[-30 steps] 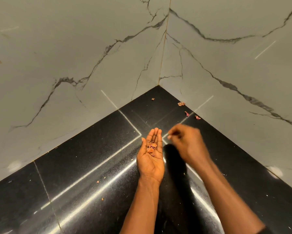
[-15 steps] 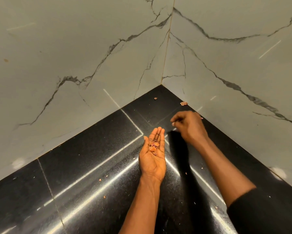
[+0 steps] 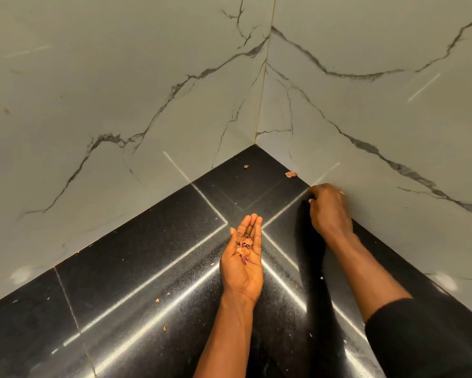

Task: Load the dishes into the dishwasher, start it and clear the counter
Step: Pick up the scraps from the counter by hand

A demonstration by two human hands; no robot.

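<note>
Clearing the black stone desk [image 3: 147, 268]: a person's left hand [image 3: 241, 264] lies palm up, grip wide, carrying a small heap of reddish peel scraps [image 3: 244, 246]. The right hand [image 3: 329, 210] curls its fingers at the marble wall [image 3: 393, 118]; whether its grip holds a piece cannot be told. A larger scrap [image 3: 291, 174] and scattered crumbs [image 3: 157, 300] are left to gather. No dishes or dishwasher show.

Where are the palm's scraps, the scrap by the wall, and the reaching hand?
Palm scraps [image 3: 244, 246]: head view, pile's middle.
Wall scrap [image 3: 291, 174]: head view, its centre.
Right hand [image 3: 329, 208]: head view, its back.
</note>
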